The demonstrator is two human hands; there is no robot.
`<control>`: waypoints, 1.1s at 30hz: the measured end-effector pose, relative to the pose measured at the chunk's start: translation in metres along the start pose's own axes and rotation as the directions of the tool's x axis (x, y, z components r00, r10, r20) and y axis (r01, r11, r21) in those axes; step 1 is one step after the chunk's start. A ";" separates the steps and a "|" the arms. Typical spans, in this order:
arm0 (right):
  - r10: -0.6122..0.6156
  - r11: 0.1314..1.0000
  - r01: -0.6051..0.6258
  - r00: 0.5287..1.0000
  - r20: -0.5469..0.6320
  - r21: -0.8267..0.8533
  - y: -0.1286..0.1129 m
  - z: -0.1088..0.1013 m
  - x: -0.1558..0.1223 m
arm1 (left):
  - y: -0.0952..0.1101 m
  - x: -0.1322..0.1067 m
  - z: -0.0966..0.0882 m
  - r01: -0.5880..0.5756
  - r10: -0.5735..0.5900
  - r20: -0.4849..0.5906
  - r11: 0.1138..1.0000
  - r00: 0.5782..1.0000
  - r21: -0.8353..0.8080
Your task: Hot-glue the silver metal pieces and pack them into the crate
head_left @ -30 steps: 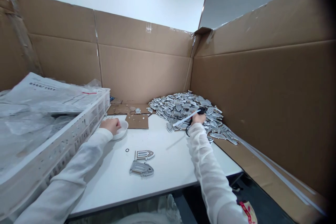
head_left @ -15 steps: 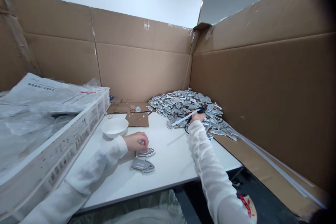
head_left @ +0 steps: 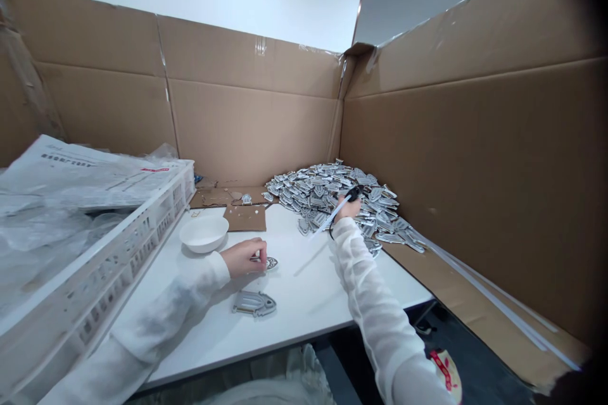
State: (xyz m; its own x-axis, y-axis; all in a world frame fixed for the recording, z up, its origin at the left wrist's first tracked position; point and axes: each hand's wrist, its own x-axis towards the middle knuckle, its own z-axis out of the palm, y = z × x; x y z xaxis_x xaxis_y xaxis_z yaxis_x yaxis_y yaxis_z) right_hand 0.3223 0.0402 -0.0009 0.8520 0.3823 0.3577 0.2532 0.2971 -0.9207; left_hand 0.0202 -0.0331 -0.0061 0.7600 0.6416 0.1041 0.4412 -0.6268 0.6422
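Note:
My left hand (head_left: pixel 244 257) is closed, pinching a flat metal piece (head_left: pixel 271 263) with a dark scroll pattern. Part of that piece is hidden behind the fingers. Nearer to me, a grey metal piece (head_left: pixel 255 304) of similar outline lies flat on the white table (head_left: pixel 304 294). At the front of a large heap of such grey metal pieces (head_left: pixel 313 186), my right hand (head_left: pixel 348 209) is wrapped round a black tool (head_left: pixel 354 193) that looks like a glue gun. A long white stick (head_left: pixel 327 218) slants from it down to the left, and a thin black cord hangs beside it.
A white bowl (head_left: pixel 204 233) and a small cardboard sheet (head_left: pixel 245 218) lie behind my left hand. At left stands a white plastic crate (head_left: pixel 142 237) with papers and clear bags. Tall cardboard walls (head_left: pixel 256 120) enclose the back and right. White strips (head_left: pixel 494 297) lie along the right side.
My left hand has moved the patterned piece slightly away from the grey one. My right hand has shifted a little left, and the white stick now slants more steeply.

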 end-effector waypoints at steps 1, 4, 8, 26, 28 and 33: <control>-0.013 1.000 0.013 1.000 0.028 0.000 -0.007 0.004 -0.007 | -0.001 0.001 -0.001 0.026 -0.030 -0.063 0.998 0.998 -0.059; -0.080 0.997 0.074 0.974 0.210 0.034 -0.031 0.017 -0.042 | -0.007 0.005 -0.007 0.081 -0.189 -0.226 0.906 0.956 -0.416; -0.288 0.958 0.142 0.508 0.812 0.251 -0.060 0.020 -0.102 | -0.012 0.006 -0.017 0.002 -0.410 -0.242 0.512 0.880 -0.859; -0.143 0.989 0.021 0.451 0.881 0.149 -0.069 0.015 -0.142 | -0.014 0.005 -0.021 -0.061 -0.309 -0.621 0.863 0.721 -0.501; -0.138 0.989 0.017 0.438 0.888 0.145 -0.067 0.016 -0.143 | -0.011 0.003 -0.019 -0.007 -0.188 -0.614 0.953 0.766 -0.302; -0.123 0.992 0.018 0.437 0.891 0.128 -0.067 0.016 -0.147 | -0.005 -0.002 -0.007 0.039 0.023 -0.586 0.995 0.810 0.094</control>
State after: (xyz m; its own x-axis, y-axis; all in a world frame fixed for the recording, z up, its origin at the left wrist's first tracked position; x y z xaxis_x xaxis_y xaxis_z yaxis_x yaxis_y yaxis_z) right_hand 0.1730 -0.0217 0.0114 -0.0669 0.9101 0.4089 0.2075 0.4136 -0.8865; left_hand 0.0136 -0.0280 -0.0044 0.3461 0.7642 0.5443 0.5138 -0.6398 0.5716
